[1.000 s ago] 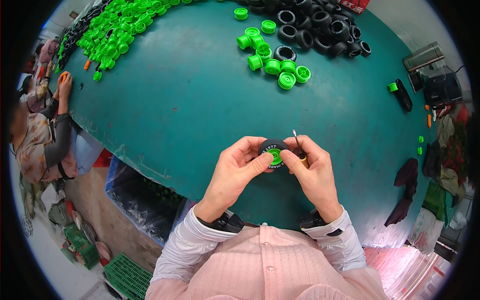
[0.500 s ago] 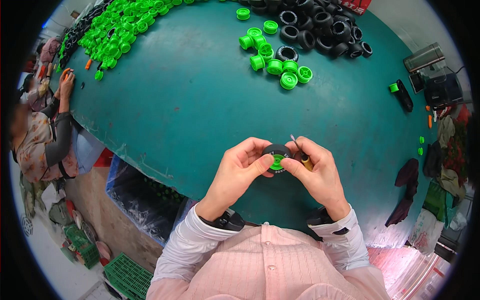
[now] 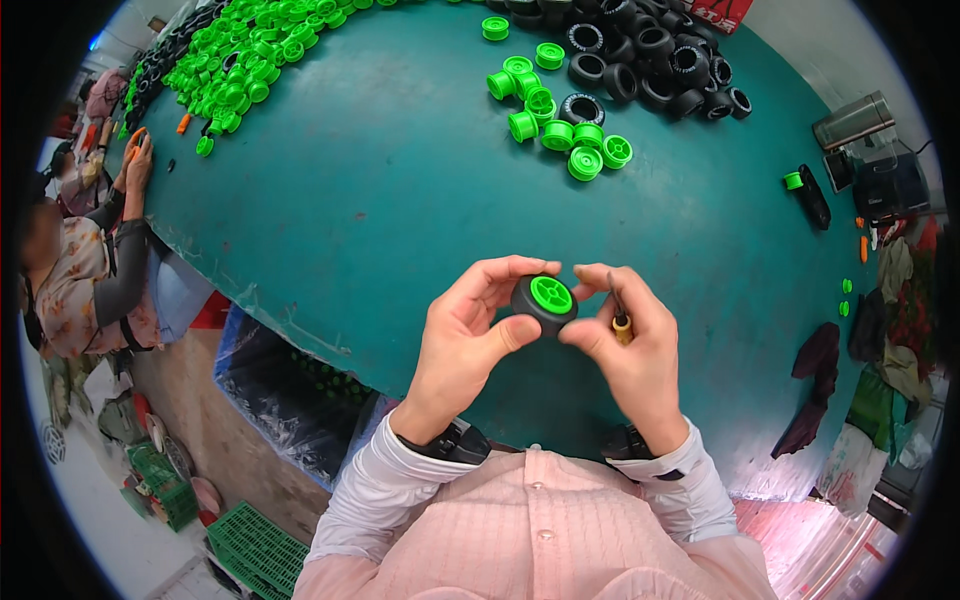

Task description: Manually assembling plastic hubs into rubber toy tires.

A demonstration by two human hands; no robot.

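At the upper left of the frame, green rims (image 3: pixel 235 75) lie heaped on the table (image 3: pixel 330 210). Just below the centre, the left hand (image 3: pixel 462 335) pinches the black tyre (image 3: pixel 535 313) between thumb and fingers. Its green hub (image 3: pixel 551 293) faces up, between the hands. Immediately right, the right hand (image 3: pixel 642 350), thumb and forefinger parted beside the tyre, keeps a yellow-handled tool (image 3: pixel 622 328) tucked in its fingers.

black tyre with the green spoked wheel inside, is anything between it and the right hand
Nothing visible stands between the right hand and the black tyre with the green spoked wheel; the hand's thumb is close to the tyre's right side. The thin metal tool with a yellow handle lies within that hand, outside the gap.
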